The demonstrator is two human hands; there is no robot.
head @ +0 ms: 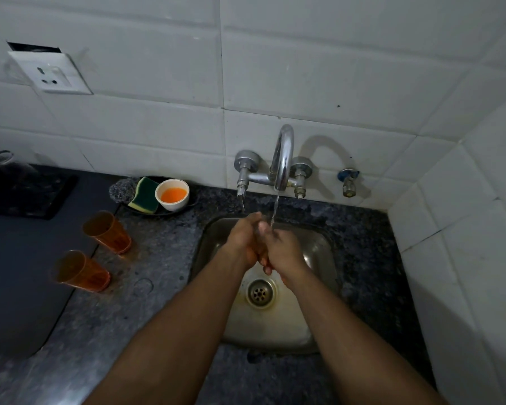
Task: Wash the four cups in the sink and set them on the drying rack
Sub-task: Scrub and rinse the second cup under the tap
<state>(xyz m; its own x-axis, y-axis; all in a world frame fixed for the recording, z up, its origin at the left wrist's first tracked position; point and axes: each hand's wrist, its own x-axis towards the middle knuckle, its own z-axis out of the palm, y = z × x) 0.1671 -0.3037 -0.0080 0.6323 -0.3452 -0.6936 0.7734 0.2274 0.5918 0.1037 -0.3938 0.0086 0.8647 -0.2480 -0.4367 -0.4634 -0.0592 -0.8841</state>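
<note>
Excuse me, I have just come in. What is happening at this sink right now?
A person holds the left hand and right hand together under water running from the tap, over the steel sink. Whether they hold a cup is unclear. Two orange cups stand on the counter to the left, near a sponge.

Both forearms bare, extended forward, converging. Left hand (244, 240) and right hand (281, 249) pressed together, fingers overlapping; whether anything is held between them cannot be told.
</note>
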